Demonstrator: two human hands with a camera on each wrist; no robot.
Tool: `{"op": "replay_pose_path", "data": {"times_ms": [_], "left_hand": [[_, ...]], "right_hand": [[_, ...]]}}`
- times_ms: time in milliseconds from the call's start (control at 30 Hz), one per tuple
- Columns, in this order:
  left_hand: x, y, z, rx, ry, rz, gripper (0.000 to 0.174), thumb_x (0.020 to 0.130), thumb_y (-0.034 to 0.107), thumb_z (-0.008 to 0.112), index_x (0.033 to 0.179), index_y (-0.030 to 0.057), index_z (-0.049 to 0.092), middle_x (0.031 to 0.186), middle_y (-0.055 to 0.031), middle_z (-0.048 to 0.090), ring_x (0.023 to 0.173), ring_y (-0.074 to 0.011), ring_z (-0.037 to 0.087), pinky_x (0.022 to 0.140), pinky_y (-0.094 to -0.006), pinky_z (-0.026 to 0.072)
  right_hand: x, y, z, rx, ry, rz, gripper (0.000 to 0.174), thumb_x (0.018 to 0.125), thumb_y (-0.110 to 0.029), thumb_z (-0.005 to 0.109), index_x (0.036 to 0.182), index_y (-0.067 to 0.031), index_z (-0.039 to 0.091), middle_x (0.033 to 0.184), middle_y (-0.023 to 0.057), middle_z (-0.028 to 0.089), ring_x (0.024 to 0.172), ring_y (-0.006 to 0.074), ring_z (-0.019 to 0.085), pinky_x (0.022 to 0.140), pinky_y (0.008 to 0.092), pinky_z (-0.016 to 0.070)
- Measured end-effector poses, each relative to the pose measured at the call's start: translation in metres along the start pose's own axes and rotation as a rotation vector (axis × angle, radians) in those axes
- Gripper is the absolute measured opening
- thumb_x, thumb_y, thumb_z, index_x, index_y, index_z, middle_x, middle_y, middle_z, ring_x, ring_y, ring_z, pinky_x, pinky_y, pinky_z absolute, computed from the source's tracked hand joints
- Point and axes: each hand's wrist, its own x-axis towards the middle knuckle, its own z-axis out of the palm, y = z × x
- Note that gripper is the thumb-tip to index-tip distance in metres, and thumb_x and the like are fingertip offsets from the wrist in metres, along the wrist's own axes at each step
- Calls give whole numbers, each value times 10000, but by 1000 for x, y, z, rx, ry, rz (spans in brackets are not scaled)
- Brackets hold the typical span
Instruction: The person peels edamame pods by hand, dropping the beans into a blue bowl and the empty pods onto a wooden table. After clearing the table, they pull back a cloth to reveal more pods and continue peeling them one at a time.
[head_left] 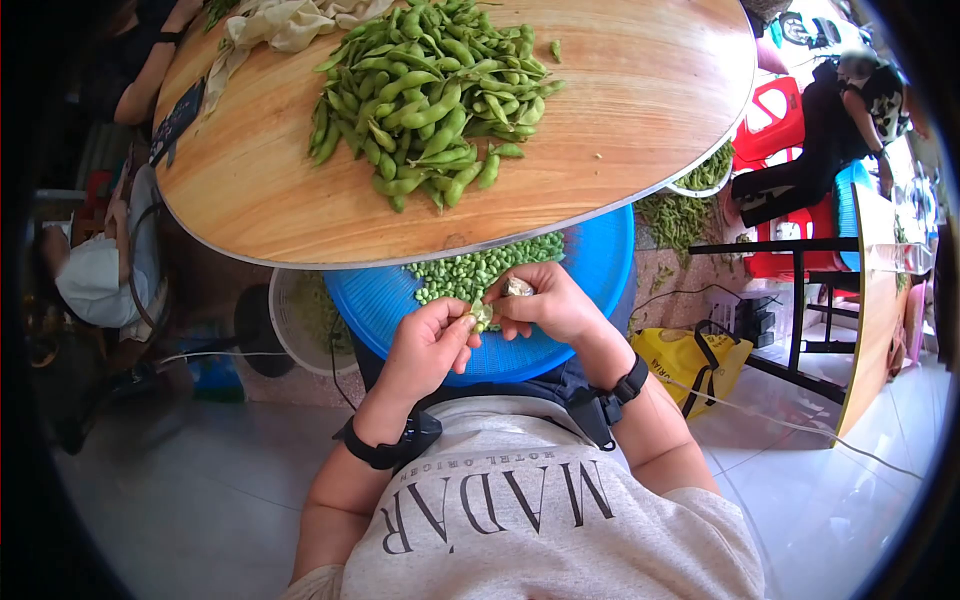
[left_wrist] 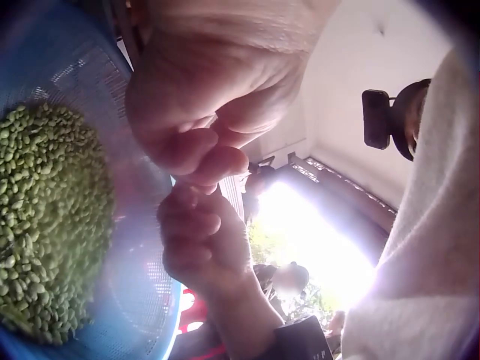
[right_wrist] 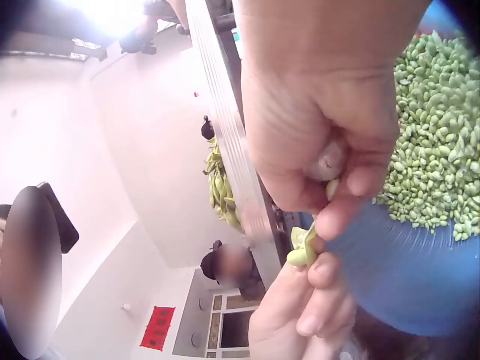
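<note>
Both hands meet over a blue mesh basket (head_left: 600, 290) of shelled green beans (right_wrist: 435, 142). My left hand (head_left: 425, 345) pinches one end of a split edamame pod (right_wrist: 302, 244) between thumb and fingers. At the pod's other end, the thumb and fingertips of my right hand (head_left: 548, 300) pinch it. A pale bean shows between the right fingers in the right wrist view. Something whitish and crinkled (head_left: 519, 287) sits at the right thumb, partly hidden by the curled fingers. In the left wrist view the hands hide the pod.
A heap of whole pods (head_left: 420, 100) lies on the round wooden table (head_left: 640, 110), beside a crumpled cloth (head_left: 290, 25). A white tub (head_left: 290, 320) stands left of the basket. A yellow bag (head_left: 690, 365) and a cable lie on the floor to the right; other people are around.
</note>
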Motion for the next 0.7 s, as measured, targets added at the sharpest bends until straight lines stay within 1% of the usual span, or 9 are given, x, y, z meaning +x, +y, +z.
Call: {"op": "replay_pose_path", "data": {"times_ms": [33, 133, 233, 267, 367, 500, 533, 633, 700], "left_hand": [[0, 0, 0, -2, 0, 3, 117, 894, 72, 486, 906, -26, 550, 687, -49, 571, 467, -48, 460, 416, -171, 357], [-1, 3, -1, -3, 18, 2, 117, 895, 77, 487, 901, -21, 551, 692, -45, 580, 474, -53, 487, 412, -170, 355], [-3, 2, 0, 64, 79, 57, 106, 893, 69, 486, 898, -14, 551, 698, -46, 590, 487, -60, 514, 413, -171, 359], [-3, 1, 1, 97, 102, 69, 103, 892, 64, 486, 901, -14, 551, 700, -46, 591, 490, -61, 518, 414, -173, 362], [-1, -4, 5, 170, 141, 122, 99, 887, 51, 487, 913, -20, 552, 703, -46, 593, 496, -64, 523, 415, -181, 374], [-4, -5, 6, 186, 152, 199, 115, 884, 44, 489, 939, -30, 557, 705, -52, 591, 490, -61, 509, 418, -192, 389], [-8, -5, 4, 185, 156, 210, 121, 884, 44, 489, 945, -31, 561, 705, -54, 590, 488, -59, 504, 418, -194, 392], [-22, 2, -27, 283, 366, 232, 143, 886, 46, 483, 972, -21, 576, 706, -60, 589, 483, -56, 487, 423, -196, 398], [-38, 11, -56, 377, 555, 222, 176, 889, 54, 480, 1017, -2, 586, 716, -57, 594, 471, -53, 472, 423, -193, 390]], "right_hand": [[-1, -1, 1, 19, 9, 3, 141, 757, -68, 626, 869, 15, 608, 689, 55, 614, 530, 79, 543, 460, 194, 404], [-4, -9, -1, -104, 13, 12, 168, 755, -79, 638, 886, 24, 612, 706, 58, 622, 570, 103, 563, 489, 221, 424], [-7, -2, 1, -790, 422, -366, 203, 754, -104, 653, 911, 17, 611, 715, 81, 622, 609, 135, 572, 528, 260, 443], [-10, -3, 4, -712, 422, -375, 200, 750, -122, 666, 902, -2, 615, 710, 95, 608, 631, 139, 563, 557, 283, 452], [-19, -5, 24, -631, 186, -438, 192, 738, -115, 678, 879, -2, 614, 689, 106, 591, 621, 115, 543, 566, 275, 455], [-22, -13, 30, -552, 234, -289, 142, 756, -79, 633, 874, -3, 610, 709, 95, 594, 653, 101, 536, 581, 261, 458], [-23, -14, 28, -655, 236, -314, 139, 737, -47, 610, 871, -13, 613, 738, 90, 614, 640, 149, 571, 587, 266, 468], [-35, -26, 25, -948, 206, -589, 155, 708, -28, 604, 862, -16, 617, 762, 108, 621, 637, 230, 595, 584, 284, 476], [-46, -44, 24, -1070, 206, -504, 177, 696, -20, 600, 872, -18, 617, 805, 130, 614, 652, 275, 592, 584, 307, 478]]}}
